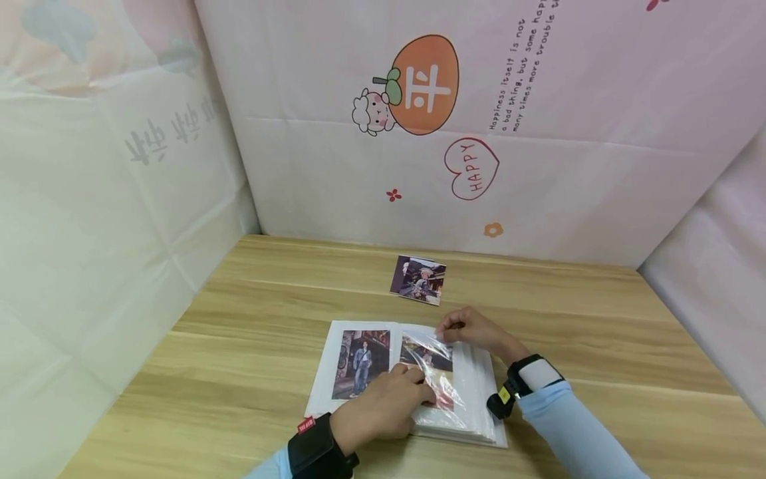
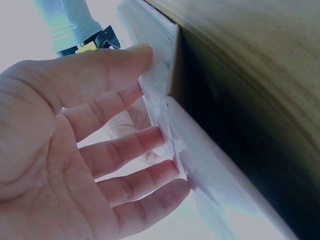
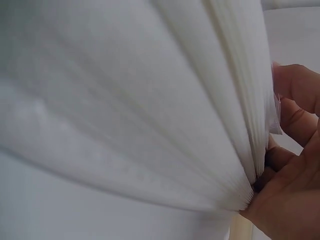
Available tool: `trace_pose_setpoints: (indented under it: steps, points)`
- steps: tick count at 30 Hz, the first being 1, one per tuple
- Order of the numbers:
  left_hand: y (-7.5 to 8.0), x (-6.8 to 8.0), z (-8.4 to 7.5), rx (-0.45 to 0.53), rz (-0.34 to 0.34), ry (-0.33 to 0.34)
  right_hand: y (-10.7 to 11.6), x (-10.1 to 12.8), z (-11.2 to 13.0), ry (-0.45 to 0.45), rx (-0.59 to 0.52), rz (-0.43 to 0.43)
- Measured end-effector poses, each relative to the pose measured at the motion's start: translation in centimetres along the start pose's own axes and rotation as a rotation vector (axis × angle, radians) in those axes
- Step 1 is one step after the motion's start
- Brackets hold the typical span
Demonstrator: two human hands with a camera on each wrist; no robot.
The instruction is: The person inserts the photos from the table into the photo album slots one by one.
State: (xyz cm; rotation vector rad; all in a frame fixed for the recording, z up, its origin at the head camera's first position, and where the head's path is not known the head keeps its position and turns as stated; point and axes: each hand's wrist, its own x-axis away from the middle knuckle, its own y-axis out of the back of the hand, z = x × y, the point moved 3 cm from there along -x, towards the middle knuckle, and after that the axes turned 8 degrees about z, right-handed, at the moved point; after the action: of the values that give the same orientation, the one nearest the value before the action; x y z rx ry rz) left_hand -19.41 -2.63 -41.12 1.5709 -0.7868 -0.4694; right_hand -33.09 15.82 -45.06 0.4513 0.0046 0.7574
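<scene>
Album: lay open on table, with photos inside both pages.
Right hand: grip pinched the clear sleeve.
Left hand: grip relaxed, touching the album.

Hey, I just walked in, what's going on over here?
A person has a photo album open on the wooden table. Their right hand pinches the clear film at the top of the right-hand page, while their left hand rests lower on that page. Pictures show under the film, and a photo of someone standing fills the left-hand page's middle. Just beyond the album, loose overlapping photos lie on the table.
</scene>
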Motion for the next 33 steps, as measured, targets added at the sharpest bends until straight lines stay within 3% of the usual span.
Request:
trace_pose_setpoints:
  steps: [6,12,21,27,33]
  points:
    - [-0.1,0.0,0.0,-0.001,-0.003,0.000,0.2,0.4,0.3,0.006,0.084,-0.007]
    - [-0.2,-0.2,0.1,-0.006,-0.023,-0.020,0.4,1.7,1.2,0.105,0.326,-0.016]
    - [-0.3,-0.1,0.2,-0.034,-0.046,-0.026,-0.9,5.9,1.5,0.122,0.577,-0.058]
    - [-0.3,-0.1,0.3,-0.035,-0.040,-0.029,-2.0,8.1,1.1,0.113,0.637,-0.048]
    - [-0.5,-0.2,0.4,-0.034,-0.041,-0.032,-2.8,9.3,0.5,0.080,0.627,-0.027]
